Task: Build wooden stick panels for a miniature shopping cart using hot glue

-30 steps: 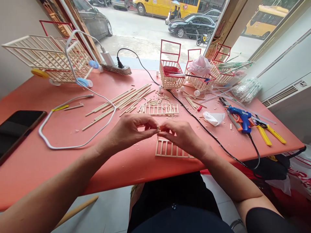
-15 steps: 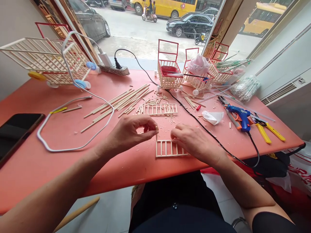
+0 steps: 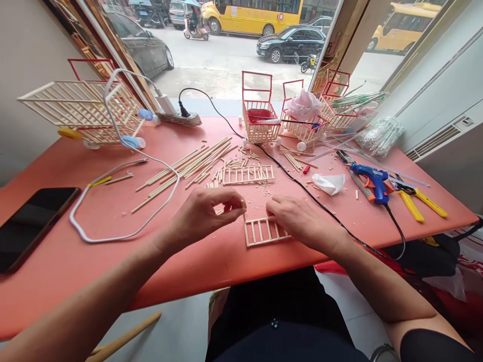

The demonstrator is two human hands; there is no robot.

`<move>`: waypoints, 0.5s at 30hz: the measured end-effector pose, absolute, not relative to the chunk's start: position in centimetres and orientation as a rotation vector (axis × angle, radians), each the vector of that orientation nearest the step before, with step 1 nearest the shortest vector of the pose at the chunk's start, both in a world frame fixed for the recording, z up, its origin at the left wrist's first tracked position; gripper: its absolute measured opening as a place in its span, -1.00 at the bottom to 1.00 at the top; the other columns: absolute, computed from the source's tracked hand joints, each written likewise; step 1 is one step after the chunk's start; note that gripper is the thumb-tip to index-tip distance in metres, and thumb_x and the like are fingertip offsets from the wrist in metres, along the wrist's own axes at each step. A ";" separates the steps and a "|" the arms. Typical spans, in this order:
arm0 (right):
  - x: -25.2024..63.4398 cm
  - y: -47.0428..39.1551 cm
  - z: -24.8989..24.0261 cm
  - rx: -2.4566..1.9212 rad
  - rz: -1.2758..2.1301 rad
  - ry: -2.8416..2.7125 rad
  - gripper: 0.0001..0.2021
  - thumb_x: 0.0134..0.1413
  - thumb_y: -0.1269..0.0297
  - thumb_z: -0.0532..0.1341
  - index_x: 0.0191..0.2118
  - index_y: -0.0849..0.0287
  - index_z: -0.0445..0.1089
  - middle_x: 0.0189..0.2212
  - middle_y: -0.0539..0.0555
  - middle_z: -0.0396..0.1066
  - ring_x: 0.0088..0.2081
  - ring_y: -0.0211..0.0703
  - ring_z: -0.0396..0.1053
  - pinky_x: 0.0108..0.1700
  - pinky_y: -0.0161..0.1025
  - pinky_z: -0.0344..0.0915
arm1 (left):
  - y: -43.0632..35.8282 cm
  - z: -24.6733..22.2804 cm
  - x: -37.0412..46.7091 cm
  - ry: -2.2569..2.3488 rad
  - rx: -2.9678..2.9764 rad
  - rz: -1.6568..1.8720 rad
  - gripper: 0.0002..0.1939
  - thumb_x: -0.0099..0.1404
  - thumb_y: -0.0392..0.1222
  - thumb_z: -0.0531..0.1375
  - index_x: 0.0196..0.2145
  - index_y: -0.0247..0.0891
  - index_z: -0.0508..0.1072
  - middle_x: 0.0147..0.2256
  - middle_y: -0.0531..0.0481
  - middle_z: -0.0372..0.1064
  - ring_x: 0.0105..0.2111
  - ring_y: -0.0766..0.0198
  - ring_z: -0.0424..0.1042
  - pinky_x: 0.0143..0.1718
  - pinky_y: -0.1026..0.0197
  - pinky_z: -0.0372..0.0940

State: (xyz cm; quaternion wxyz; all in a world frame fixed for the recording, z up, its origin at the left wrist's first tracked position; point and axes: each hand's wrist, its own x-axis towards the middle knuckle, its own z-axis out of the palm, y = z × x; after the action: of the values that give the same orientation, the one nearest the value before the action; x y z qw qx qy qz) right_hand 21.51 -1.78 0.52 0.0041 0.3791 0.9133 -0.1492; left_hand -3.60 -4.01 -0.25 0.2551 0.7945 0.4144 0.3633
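Pale wooden sticks make up the small ladder-shaped frame [image 3: 267,241] lying flat close to the middle of the coral-pink worktop's [image 3: 211,266] front edge. With my left hand [image 3: 211,208] I have thumb and forefinger closed on a short pale wooden stick [image 3: 244,212], which stands upright at the frame's far left corner. My right hand [image 3: 302,217] covers the frame's right end, its fingers curled low over the far rail; from this head view I cannot tell whether they grip it. Beyond both hands I see a second ladder-shaped wooden frame [image 3: 248,181] among short cut pieces, and left of it a bundle of long thin wooden sticks [image 3: 188,168]. Toward the worktop's right edge lie a blue-and-orange glue gun [image 3: 373,181] and yellow-handled pliers [image 3: 411,207]. Near the left edge rests a black phone [image 3: 35,226].
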 end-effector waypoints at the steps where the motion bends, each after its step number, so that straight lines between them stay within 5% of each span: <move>1: 21.6 -1.6 0.4 1.191 -0.488 2.872 -0.88 0.36 0.52 0.19 -0.25 0.20 0.36 -0.27 0.06 0.41 -0.33 -0.21 0.23 -0.31 -0.24 0.00 | -4.0 -0.2 -3.5 1.126 2.157 0.992 -0.89 0.33 -0.30 0.25 -0.37 -0.27 0.55 -0.46 0.06 0.52 -0.45 0.38 0.44 -0.35 0.33 0.31; 10: 22.6 -0.3 -0.5 1.155 -0.518 2.942 -0.91 0.37 0.45 0.21 -0.24 0.18 0.38 -0.27 0.05 0.41 -0.30 -0.21 0.28 -0.27 -0.24 0.05 | -3.8 0.2 -2.7 1.127 2.145 1.009 -0.86 0.33 -0.28 0.26 -0.40 -0.28 0.55 -0.47 0.06 0.52 -0.48 0.38 0.42 -0.37 0.34 0.30; 15: 20.7 -0.8 0.9 1.143 -0.656 3.074 -0.88 0.37 0.38 0.28 -0.03 0.19 0.51 -0.10 0.16 0.52 -0.13 -0.12 0.42 -0.16 -0.25 0.17 | -4.2 -0.2 -2.9 1.158 2.124 1.044 -0.85 0.34 -0.26 0.25 -0.40 -0.27 0.55 -0.45 0.02 0.54 -0.46 0.35 0.42 -0.37 0.31 0.31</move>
State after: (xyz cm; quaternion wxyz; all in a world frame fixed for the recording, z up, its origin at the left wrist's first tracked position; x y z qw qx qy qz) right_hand 20.68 -0.78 0.87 -0.1012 0.3401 0.9143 -0.1951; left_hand -2.87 -4.19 -0.16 0.2507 0.7804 0.4255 0.3835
